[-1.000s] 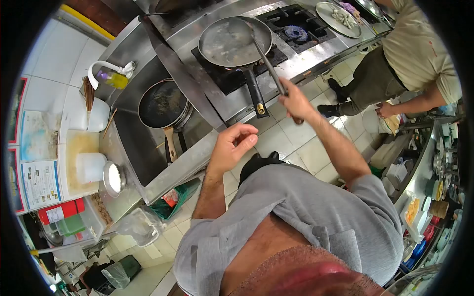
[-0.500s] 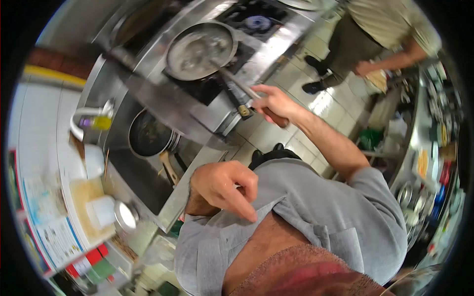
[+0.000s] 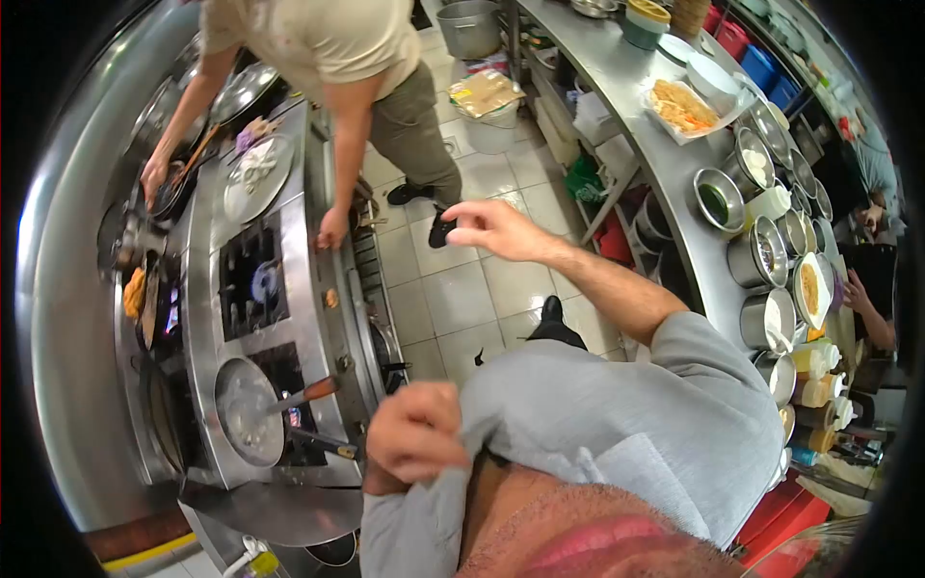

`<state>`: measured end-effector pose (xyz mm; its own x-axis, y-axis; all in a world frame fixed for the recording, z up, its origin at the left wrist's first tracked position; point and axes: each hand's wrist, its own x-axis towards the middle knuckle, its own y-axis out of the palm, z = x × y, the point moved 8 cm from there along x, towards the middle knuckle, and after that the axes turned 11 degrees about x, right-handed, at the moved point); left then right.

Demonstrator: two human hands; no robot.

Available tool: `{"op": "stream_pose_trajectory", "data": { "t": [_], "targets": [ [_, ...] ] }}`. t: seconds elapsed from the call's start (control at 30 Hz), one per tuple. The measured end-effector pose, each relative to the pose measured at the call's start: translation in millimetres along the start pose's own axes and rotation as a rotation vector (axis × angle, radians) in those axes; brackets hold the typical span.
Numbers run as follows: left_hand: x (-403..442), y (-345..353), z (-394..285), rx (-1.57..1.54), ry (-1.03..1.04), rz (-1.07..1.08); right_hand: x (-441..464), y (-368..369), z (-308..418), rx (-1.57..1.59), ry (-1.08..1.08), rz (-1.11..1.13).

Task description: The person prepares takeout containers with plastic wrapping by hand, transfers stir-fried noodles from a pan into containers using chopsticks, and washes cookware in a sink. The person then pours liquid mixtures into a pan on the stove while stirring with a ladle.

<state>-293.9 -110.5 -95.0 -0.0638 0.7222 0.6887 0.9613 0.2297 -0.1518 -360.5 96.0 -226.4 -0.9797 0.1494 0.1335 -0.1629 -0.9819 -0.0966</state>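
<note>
My right hand (image 3: 489,229) hangs in the air over the tiled floor, fingers apart, holding nothing. My left hand (image 3: 416,433) is curled into a loose fist in front of my chest, close to my grey sleeve; it looks slightly blurred, and nothing shows in it. On the near burner stands a frying pan (image 3: 279,446) with whitish, bubbling liquid (image 3: 249,409). A utensil with a wooden handle (image 3: 316,391) leans in the pan, its head hidden in the liquid. The pan's dark handle (image 3: 332,444) points toward my left hand.
A co-worker (image 3: 328,58) stands at the stove's far end, one hand by a pot. A plate (image 3: 275,159) lies on the stove. Along the right, a steel counter (image 3: 617,63) carries a fries-like dish (image 3: 682,108), bowls and bottles. A white bucket (image 3: 489,127) stands on the floor.
My right hand has let go of the wooden-handled utensil, which now rests in the pan. The view has turned to the right, bringing the counter and co-worker closer in. My left hand has curled more.
</note>
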Motion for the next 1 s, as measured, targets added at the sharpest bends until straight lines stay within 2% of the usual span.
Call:
{"op": "stream_pose_trajectory", "data": {
  "t": [0.1,0.17,0.27,0.37,0.4,0.47,0.63,0.7,0.83,0.9,1.0],
  "targets": [
    [63.8,-11.7,49.1,0.211,0.016,-0.419,-29.9,-94.9,-6.8,0.002,0.057,-0.199],
    [111.1,-6.8,67.0,0.315,0.183,-0.503,-47.8,-147.0,-8.5,-0.036,0.118,-0.317],
    [175.4,11.3,107.9,0.144,0.138,-0.533,-63.1,-204.6,-15.8,0.021,0.111,-0.417],
    [218.4,41.6,149.5,-0.051,0.123,-0.339,-77.9,-243.9,-26.2,0.039,0.163,-0.533],
    [230.9,47.5,153.0,-0.055,0.214,-0.3,-79.4,-253.9,-30.5,0.033,0.186,-0.554],
    [245.4,59.8,171.7,-0.089,0.272,-0.255,-83.7,-271.7,-40.3,-0.003,0.202,-0.596],
    [282.4,69.4,227.8,-0.196,0.292,-0.187,-66.0,-301.9,-79.8,0.142,0.223,-0.735],
    [300.4,69.9,239.2,-0.24,0.313,-0.149,-56.9,-319.4,-97.8,0.035,0.157,-0.729],
    [337.3,58.2,277.5,-0.372,0.336,-0.031,-32.0,-349.8,-114.0,0.144,0.219,-0.782],
    [357.5,43.8,293.6,-0.437,0.365,0.08,-8.5,-373.6,-91.0,0.019,0.149,-0.758],
    [389.9,21.2,317.7,-0.513,0.402,0.363,19.9,-430.4,-82.8,-0.003,0.148,-0.868]
  ]
}}
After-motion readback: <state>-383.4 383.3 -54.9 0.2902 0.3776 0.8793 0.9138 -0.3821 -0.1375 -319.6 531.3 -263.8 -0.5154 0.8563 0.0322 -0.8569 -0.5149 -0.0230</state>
